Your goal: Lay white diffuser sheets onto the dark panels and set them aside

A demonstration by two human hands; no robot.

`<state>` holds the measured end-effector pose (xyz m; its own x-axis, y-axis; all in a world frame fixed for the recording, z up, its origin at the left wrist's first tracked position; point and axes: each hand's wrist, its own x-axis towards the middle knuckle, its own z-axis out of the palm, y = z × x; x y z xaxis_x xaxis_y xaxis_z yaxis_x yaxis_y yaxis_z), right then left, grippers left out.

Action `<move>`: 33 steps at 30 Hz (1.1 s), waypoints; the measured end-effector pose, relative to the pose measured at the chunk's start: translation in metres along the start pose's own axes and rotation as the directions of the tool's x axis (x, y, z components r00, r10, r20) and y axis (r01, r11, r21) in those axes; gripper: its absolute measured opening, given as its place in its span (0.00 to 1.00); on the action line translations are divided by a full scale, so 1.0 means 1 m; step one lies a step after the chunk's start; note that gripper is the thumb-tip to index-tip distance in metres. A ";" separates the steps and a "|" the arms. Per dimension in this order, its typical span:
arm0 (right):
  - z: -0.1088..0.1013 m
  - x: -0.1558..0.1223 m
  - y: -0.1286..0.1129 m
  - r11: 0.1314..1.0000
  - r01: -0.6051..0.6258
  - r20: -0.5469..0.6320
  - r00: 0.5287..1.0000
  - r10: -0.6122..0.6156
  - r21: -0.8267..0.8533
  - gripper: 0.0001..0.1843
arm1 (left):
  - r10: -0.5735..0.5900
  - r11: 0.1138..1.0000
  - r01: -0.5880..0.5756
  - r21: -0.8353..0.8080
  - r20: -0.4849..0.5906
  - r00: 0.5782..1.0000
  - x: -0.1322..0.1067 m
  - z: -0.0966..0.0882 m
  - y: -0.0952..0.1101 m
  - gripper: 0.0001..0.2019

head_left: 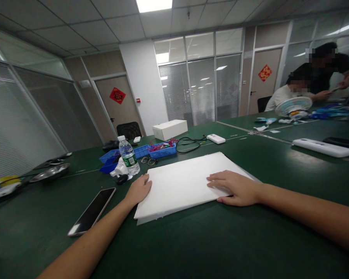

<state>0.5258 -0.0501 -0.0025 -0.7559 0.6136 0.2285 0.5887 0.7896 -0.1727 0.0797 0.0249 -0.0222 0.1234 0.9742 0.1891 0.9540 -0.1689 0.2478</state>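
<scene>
A flat stack of white paper sheets [180, 182] lies on the green table in front of me, with a thin translucent edge sticking out beneath its near left corner. My left hand [139, 188] rests at the left edge of the stack, fingers stretched out and touching it. Over the right part of the stack lies my right hand [235, 188], palm down, its fingers spread on the top sheet and the thumb by the near edge. Neither hand grasps anything.
Left of the paper are a smartphone [93, 211], a water bottle [128, 155] and eyeglasses [149, 160]. Blue trays [163, 151], black cables [190, 144] and a white box [170, 130] stand behind. At far right, two people are beside a fan [293, 106].
</scene>
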 end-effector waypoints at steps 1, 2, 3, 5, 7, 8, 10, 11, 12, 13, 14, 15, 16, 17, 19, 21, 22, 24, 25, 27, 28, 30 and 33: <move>0.000 0.000 -0.001 1.000 -0.001 0.004 1.000 0.001 -0.005 0.35 | 0.005 1.000 -0.005 0.001 -0.002 1.000 0.000 0.000 0.001 0.22; 0.000 0.000 -0.002 1.000 -0.001 0.009 1.000 0.002 -0.011 0.35 | 0.005 1.000 -0.005 0.003 -0.001 1.000 -0.001 -0.001 0.001 0.22; -0.001 0.001 -0.003 1.000 -0.001 0.012 1.000 0.001 -0.015 0.35 | 0.001 1.000 -0.001 0.004 0.002 1.000 -0.001 -0.001 0.002 0.22; -0.001 0.001 -0.004 1.000 0.000 0.011 1.000 0.000 -0.014 0.35 | -0.009 1.000 0.009 -0.001 0.012 1.000 -0.001 -0.002 0.003 0.23; -0.001 0.002 -0.004 1.000 -0.002 0.007 1.000 0.002 -0.012 0.36 | -0.016 1.000 0.016 -0.009 0.011 1.000 -0.001 -0.003 0.004 0.23; 0.000 0.002 -0.004 1.000 -0.005 0.003 1.000 0.005 -0.014 0.36 | -0.017 1.000 0.017 -0.013 0.008 1.000 -0.001 -0.003 0.004 0.23; 0.001 0.003 -0.004 1.000 -0.010 -0.015 1.000 0.010 -0.019 0.37 | -0.015 1.000 0.015 -0.020 0.004 1.000 -0.001 -0.002 0.004 0.24; 0.002 0.003 -0.003 1.000 -0.011 -0.026 1.000 0.011 -0.019 0.37 | -0.014 1.000 0.014 -0.023 0.005 1.000 -0.001 -0.002 0.004 0.24; 0.002 0.003 -0.003 1.000 -0.011 -0.038 0.999 0.010 -0.018 0.37 | -0.010 1.000 0.010 -0.027 0.007 1.000 0.000 -0.001 0.003 0.24; 0.003 0.003 -0.002 1.000 -0.009 -0.045 0.999 0.009 -0.014 0.37 | -0.006 1.000 0.006 -0.028 0.008 1.000 0.000 -0.001 0.002 0.25; 0.003 0.003 -0.002 1.000 -0.009 -0.047 0.999 0.008 -0.009 0.37 | -0.003 1.000 0.003 -0.028 0.008 1.000 0.000 0.000 0.002 0.25; 0.003 0.003 -0.002 1.000 -0.010 -0.044 0.999 0.010 -0.005 0.37 | 0.001 1.000 -0.001 -0.026 0.007 1.000 0.000 0.000 0.001 0.25; 0.003 0.003 -0.002 1.000 -0.014 -0.040 0.999 0.014 -0.002 0.37 | 0.004 1.000 -0.004 -0.023 0.006 1.000 0.000 0.001 0.000 0.26; 0.003 0.003 -0.002 1.000 -0.019 -0.033 0.999 0.019 -0.001 0.37 | 0.007 1.000 -0.007 -0.019 0.005 1.000 0.000 0.001 -0.001 0.27; 0.002 0.004 -0.003 0.999 -0.031 -0.012 0.999 0.031 -0.008 0.38 | 0.011 1.000 -0.011 -0.010 0.007 1.000 0.000 0.002 -0.001 0.28; 0.002 0.004 -0.005 0.998 -0.053 0.000 0.999 0.053 -0.022 0.39 | 0.017 1.000 -0.017 -0.003 0.009 1.000 0.000 0.001 -0.001 0.28; 0.002 0.005 -0.006 0.997 -0.065 0.002 0.998 0.065 -0.029 0.38 | 0.017 1.000 -0.017 0.000 0.010 1.000 0.000 0.001 -0.001 0.28; 0.002 0.005 -0.008 0.996 -0.082 -0.002 0.997 0.082 -0.032 0.37 | 0.013 1.000 -0.013 0.000 0.011 1.000 -0.001 0.000 0.001 0.28; 0.002 0.005 -0.008 0.996 -0.087 -0.003 0.996 0.087 -0.030 0.37 | 0.007 1.000 -0.007 -0.004 0.008 1.000 -0.002 0.000 0.002 0.28; 0.002 0.006 -0.010 0.995 -0.092 0.006 0.996 0.093 -0.027 0.37 | -0.003 1.000 0.003 -0.015 0.004 1.000 -0.003 -0.001 0.003 0.27; 0.002 0.006 -0.010 0.995 -0.095 0.009 0.995 0.095 -0.028 0.37 | -0.004 1.000 0.004 -0.021 0.003 1.000 -0.003 -0.002 0.004 0.27; 0.003 0.005 -0.010 0.995 -0.096 0.009 0.995 0.096 -0.031 0.37 | -0.005 1.000 0.005 -0.027 0.010 1.000 -0.003 -0.001 0.005 0.27; 0.003 0.005 -0.009 0.995 -0.095 0.013 0.995 0.096 -0.029 0.37 | 0.020 1.000 -0.020 -0.008 0.010 1.000 -0.005 -0.003 0.007 0.29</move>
<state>0.5156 -0.0542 -0.0021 -0.6997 0.6864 0.1984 0.6663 0.7271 -0.1654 0.0849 0.0182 -0.0189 0.1452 0.9721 0.1841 0.9490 -0.1895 0.2519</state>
